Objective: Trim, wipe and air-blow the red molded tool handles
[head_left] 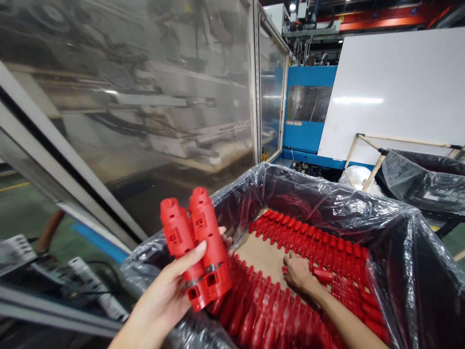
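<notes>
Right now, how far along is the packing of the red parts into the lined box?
Done: rows of red parts already cover the far side and near side of the lined box. In hand: the left hand holds two red housings above the box edge; the right hand is down among the rows, on a red piece. Left: a strip of bare cardboard between the rows.

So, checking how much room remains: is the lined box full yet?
Not full: bare cardboard floor shows between the red parts in the box.
</notes>
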A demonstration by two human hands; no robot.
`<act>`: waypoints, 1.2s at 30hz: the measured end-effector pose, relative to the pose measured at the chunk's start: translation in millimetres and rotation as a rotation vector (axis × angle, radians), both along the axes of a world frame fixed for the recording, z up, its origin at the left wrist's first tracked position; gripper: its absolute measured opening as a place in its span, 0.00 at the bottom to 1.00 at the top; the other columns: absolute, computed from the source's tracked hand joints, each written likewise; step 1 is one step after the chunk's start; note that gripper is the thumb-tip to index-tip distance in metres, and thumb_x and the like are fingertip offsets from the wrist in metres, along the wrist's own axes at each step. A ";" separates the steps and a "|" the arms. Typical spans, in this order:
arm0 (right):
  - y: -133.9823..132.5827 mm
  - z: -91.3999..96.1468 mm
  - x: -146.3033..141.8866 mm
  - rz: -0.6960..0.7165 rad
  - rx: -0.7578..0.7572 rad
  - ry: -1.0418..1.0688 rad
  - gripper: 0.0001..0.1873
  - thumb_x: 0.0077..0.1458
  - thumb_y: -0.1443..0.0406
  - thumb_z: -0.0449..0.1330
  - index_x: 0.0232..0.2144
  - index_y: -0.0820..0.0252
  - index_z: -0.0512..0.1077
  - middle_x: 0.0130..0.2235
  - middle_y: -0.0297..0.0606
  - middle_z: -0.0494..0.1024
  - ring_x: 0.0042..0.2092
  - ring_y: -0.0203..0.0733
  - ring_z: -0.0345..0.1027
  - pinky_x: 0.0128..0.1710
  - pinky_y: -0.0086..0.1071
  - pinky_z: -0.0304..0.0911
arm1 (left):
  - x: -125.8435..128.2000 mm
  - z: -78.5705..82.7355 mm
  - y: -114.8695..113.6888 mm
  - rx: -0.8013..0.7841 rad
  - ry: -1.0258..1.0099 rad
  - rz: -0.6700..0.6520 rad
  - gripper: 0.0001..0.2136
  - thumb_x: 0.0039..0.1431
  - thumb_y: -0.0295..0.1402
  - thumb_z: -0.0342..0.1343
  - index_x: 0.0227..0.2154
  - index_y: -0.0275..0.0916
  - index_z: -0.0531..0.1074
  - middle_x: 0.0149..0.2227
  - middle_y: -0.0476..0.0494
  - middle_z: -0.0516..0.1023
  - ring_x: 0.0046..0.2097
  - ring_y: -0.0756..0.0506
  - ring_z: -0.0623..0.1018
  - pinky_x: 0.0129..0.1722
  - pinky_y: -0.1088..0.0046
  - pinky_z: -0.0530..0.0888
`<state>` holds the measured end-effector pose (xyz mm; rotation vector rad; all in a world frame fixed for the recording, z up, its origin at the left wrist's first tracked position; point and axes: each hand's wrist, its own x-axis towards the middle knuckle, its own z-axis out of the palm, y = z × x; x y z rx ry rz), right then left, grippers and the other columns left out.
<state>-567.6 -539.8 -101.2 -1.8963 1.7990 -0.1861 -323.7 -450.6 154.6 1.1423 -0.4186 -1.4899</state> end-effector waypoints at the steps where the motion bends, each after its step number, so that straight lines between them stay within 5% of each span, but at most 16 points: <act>1: -0.5 -2.5 2.4 0.006 -0.007 0.010 0.14 0.56 0.64 0.64 0.45 0.62 0.71 0.55 0.43 0.69 0.53 0.50 0.66 0.54 0.51 0.62 | -0.3 0.5 -0.2 0.001 0.003 0.002 0.09 0.55 0.21 0.55 0.35 0.33 0.79 0.35 0.35 0.84 0.33 0.39 0.83 0.30 0.65 0.82; 7: -6.8 9.4 -9.2 0.018 -0.083 -0.222 0.11 0.57 0.61 0.63 0.38 0.63 0.73 0.48 0.42 0.75 0.49 0.47 0.69 0.52 0.47 0.63 | 2.7 -5.7 0.1 -0.042 0.013 -0.044 0.10 0.56 0.22 0.56 0.39 0.33 0.79 0.37 0.35 0.84 0.35 0.39 0.83 0.32 0.65 0.82; 11: -16.3 45.6 -33.8 0.035 -0.196 -0.658 0.19 0.57 0.52 0.59 0.39 0.61 0.75 0.43 0.42 0.79 0.45 0.46 0.70 0.47 0.41 0.64 | 5.5 -9.0 1.4 -0.061 0.066 -0.091 0.08 0.55 0.23 0.58 0.37 0.33 0.79 0.37 0.36 0.84 0.35 0.40 0.83 0.33 0.65 0.82; 17: -23.3 107.2 -35.9 0.038 -0.255 -1.327 0.26 0.52 0.43 0.58 0.39 0.57 0.74 0.42 0.41 0.79 0.28 0.37 0.65 0.26 0.30 0.59 | 6.6 -8.3 0.0 -0.006 0.102 -0.107 0.09 0.51 0.21 0.61 0.37 0.30 0.79 0.37 0.34 0.84 0.34 0.39 0.83 0.33 0.65 0.82; 22: -19.8 150.3 -23.0 0.093 -0.277 -1.695 0.22 0.45 0.46 0.68 0.35 0.54 0.73 0.41 0.37 0.78 0.38 0.41 0.70 0.36 0.30 0.66 | 6.0 -7.8 2.3 -0.020 0.078 -0.072 0.13 0.45 0.23 0.67 0.37 0.31 0.79 0.38 0.36 0.84 0.35 0.38 0.83 0.33 0.64 0.82; 29: -14.1 185.8 -23.6 0.191 -0.297 -1.912 0.19 0.43 0.51 0.71 0.33 0.53 0.72 0.39 0.34 0.76 0.39 0.38 0.68 0.34 0.26 0.67 | 11.4 -13.5 -0.8 -0.001 0.048 -0.135 0.23 0.33 0.24 0.73 0.38 0.34 0.79 0.35 0.35 0.84 0.30 0.37 0.82 0.30 0.61 0.82; 36: -8.3 196.6 -27.7 0.289 -0.291 -1.948 0.16 0.46 0.54 0.71 0.35 0.52 0.73 0.40 0.34 0.77 0.39 0.40 0.69 0.38 0.33 0.70 | 9.7 -14.1 -3.6 -0.031 0.046 -0.115 0.24 0.33 0.24 0.73 0.40 0.34 0.79 0.41 0.33 0.83 0.32 0.37 0.82 0.30 0.59 0.82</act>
